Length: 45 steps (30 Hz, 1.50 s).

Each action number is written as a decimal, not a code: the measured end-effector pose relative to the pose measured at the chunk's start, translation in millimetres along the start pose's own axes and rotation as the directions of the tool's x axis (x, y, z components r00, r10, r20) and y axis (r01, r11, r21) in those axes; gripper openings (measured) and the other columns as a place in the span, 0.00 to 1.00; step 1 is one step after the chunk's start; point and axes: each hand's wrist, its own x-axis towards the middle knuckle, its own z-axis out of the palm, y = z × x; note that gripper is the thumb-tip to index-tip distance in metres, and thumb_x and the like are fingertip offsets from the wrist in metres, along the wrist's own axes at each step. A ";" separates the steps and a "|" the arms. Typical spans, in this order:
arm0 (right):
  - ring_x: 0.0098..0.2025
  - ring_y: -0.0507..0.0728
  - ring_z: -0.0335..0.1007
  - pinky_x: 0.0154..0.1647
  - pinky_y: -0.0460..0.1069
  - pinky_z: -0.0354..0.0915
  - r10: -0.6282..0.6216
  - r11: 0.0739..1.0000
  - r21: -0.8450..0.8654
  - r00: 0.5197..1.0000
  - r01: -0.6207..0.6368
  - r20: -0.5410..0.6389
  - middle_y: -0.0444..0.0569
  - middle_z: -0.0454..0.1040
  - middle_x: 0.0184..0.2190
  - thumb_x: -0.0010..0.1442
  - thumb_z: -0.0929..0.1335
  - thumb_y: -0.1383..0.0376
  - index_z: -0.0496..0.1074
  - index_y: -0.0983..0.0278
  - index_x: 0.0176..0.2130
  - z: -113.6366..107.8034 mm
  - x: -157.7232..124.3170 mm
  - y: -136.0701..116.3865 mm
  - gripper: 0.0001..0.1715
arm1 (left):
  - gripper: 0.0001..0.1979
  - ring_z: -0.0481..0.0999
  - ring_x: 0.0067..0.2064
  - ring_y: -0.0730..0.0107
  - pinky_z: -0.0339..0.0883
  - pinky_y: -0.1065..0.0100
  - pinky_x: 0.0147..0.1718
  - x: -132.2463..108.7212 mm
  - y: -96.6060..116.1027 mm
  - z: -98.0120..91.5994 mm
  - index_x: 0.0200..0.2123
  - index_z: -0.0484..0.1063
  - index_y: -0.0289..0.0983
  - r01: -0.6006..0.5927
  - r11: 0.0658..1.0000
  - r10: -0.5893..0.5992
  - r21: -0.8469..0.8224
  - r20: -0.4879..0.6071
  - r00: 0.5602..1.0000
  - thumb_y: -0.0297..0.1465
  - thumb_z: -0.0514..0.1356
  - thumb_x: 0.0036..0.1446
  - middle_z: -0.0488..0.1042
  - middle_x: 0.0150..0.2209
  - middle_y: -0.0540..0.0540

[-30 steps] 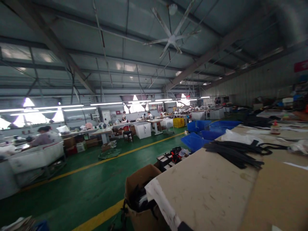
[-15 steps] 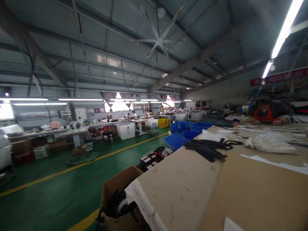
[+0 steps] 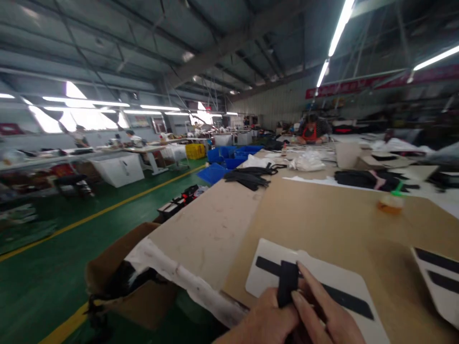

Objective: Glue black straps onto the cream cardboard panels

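Observation:
At the lower edge of the head view, my left hand [image 3: 267, 317] is closed on a short black fabric strip [image 3: 288, 277], which stands up from the fist. My right hand [image 3: 324, 308] pinches the same strip from the right, its index fingertip against the strip's edge. Beneath both hands lies a white board [image 3: 333, 272] with rounded corners and a black band [image 3: 349, 302] across it. Part of that board is hidden by my hands. Farther right is a second pale board [image 3: 439, 282] with two black bands, cut off by the frame.
A bottle of amber liquid with a green tip [image 3: 390, 203] stands on the brown tabletop [image 3: 304, 210]. Black straps [image 3: 249, 177] and a clear plastic bag [image 3: 306, 161] lie farther back. An open cardboard box [image 3: 143, 306] sits beside the table's left edge. A person in red [image 3: 310, 131] is at the far end.
My view has swung right and down. Both hands, the black strip and the bottle have come into sight, and more of the white board shows.

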 end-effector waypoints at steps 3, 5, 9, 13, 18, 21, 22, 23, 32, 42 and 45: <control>0.55 0.65 0.73 0.50 0.57 0.74 -0.029 0.999 0.014 0.999 0.030 -0.046 0.49 0.74 0.56 0.63 0.63 0.49 0.62 0.55 0.65 6.9 -3.3 -2.7 0.34 | 0.26 0.65 0.18 0.76 0.58 0.74 0.18 10.0 1.9 5.5 0.35 0.78 0.32 0.166 0.963 -0.170 -0.214 -0.001 0.985 0.51 0.56 0.58 0.67 0.17 0.51; 0.54 0.63 0.74 0.52 0.56 0.73 -0.050 0.999 0.002 0.993 0.050 -0.111 0.50 0.74 0.56 0.64 0.62 0.51 0.63 0.56 0.65 10.7 -5.8 -8.5 0.33 | 0.29 0.65 0.17 0.76 0.57 0.74 0.17 12.4 6.2 9.8 0.31 0.77 0.30 0.196 0.944 -0.211 -0.266 -0.029 0.977 0.54 0.59 0.53 0.66 0.15 0.51; 0.51 0.64 0.75 0.50 0.56 0.73 -0.108 0.994 -0.012 0.971 0.108 -0.214 0.53 0.77 0.51 0.62 0.65 0.52 0.69 0.59 0.60 10.9 -8.5 -17.6 0.30 | 0.31 0.65 0.17 0.75 0.58 0.74 0.17 13.7 7.9 16.5 0.28 0.76 0.31 0.176 0.938 -0.209 -0.297 -0.082 0.974 0.57 0.60 0.50 0.67 0.15 0.50; 0.45 0.61 0.76 0.47 0.53 0.73 -0.035 0.985 0.148 0.937 0.091 -0.347 0.52 0.79 0.45 0.60 0.68 0.52 0.78 0.58 0.43 -0.8 -5.7 -21.8 0.17 | 0.29 0.65 0.17 0.77 0.58 0.75 0.17 14.5 0.4 15.9 0.26 0.74 0.31 0.154 0.930 -0.178 -0.333 -0.041 0.983 0.55 0.60 0.52 0.70 0.18 0.48; 0.31 0.54 0.71 0.34 0.47 0.68 0.303 0.791 0.604 0.918 -0.094 -0.255 0.44 0.74 0.26 0.55 0.72 0.50 0.73 0.61 0.31 -22.9 2.7 -22.6 0.16 | 0.26 0.72 0.21 0.75 0.62 0.74 0.21 9.0 1.8 5.5 0.42 0.76 0.31 0.140 0.930 -0.126 -0.339 0.062 0.990 0.51 0.62 0.55 0.77 0.25 0.44; 0.32 0.54 0.70 0.33 0.48 0.68 0.388 0.586 0.806 0.903 -0.087 -0.185 0.44 0.74 0.29 0.52 0.75 0.52 0.73 0.61 0.33 -23.8 1.9 -24.5 0.17 | 0.28 0.72 0.21 0.75 0.64 0.74 0.22 6.7 3.6 1.9 0.42 0.76 0.31 0.160 0.949 -0.148 -0.273 0.062 0.987 0.52 0.60 0.56 0.80 0.28 0.41; 0.31 0.54 0.70 0.33 0.49 0.69 0.389 0.521 0.848 0.910 -0.092 -0.140 0.44 0.75 0.30 0.51 0.76 0.52 0.73 0.60 0.36 -21.2 -0.2 -25.7 0.18 | 0.29 0.74 0.22 0.74 0.65 0.74 0.23 6.4 3.0 1.6 0.42 0.76 0.32 0.153 0.954 -0.148 -0.259 0.037 0.988 0.53 0.60 0.56 0.80 0.31 0.40; 0.30 0.54 0.70 0.32 0.50 0.69 0.382 0.464 0.879 0.920 -0.111 -0.086 0.45 0.75 0.31 0.50 0.77 0.53 0.74 0.59 0.40 -17.8 -3.2 -27.0 0.20 | 0.29 0.76 0.24 0.72 0.67 0.72 0.24 6.0 2.0 1.5 0.43 0.75 0.32 0.139 0.960 -0.140 -0.245 0.011 0.990 0.54 0.60 0.55 0.81 0.33 0.40; 0.27 0.53 0.69 0.30 0.50 0.68 0.340 0.192 0.953 0.927 -0.234 0.159 0.45 0.75 0.30 0.47 0.78 0.55 0.76 0.58 0.42 9.9 -33.9 -26.4 0.23 | 0.28 0.81 0.35 0.59 0.75 0.64 0.35 -4.4 0.4 3.5 0.47 0.74 0.36 0.043 0.998 -0.036 0.040 -0.170 0.985 0.53 0.56 0.58 0.81 0.36 0.42; 0.22 0.49 0.59 0.21 0.42 0.59 0.450 0.561 0.803 0.888 -0.200 -0.093 0.41 0.69 0.23 0.50 0.76 0.51 0.73 0.60 0.33 -85.4 -0.1 -25.7 0.19 | 0.05 0.74 0.40 0.61 0.67 0.65 0.39 -18.5 40.1 -44.1 0.34 0.72 0.38 -0.053 0.454 -0.025 0.889 0.072 0.997 0.27 0.57 0.54 0.77 0.38 0.46; 0.23 0.50 0.61 0.21 0.44 0.58 0.431 0.727 0.576 0.901 -0.373 0.040 0.41 0.70 0.23 0.51 0.74 0.48 0.74 0.60 0.36 -106.3 31.4 -20.8 0.21 | 0.13 0.70 0.50 0.56 0.67 0.57 0.49 -4.7 41.2 -58.8 0.39 0.73 0.38 -0.041 0.266 0.098 0.963 0.016 0.995 0.21 0.52 0.55 0.74 0.45 0.43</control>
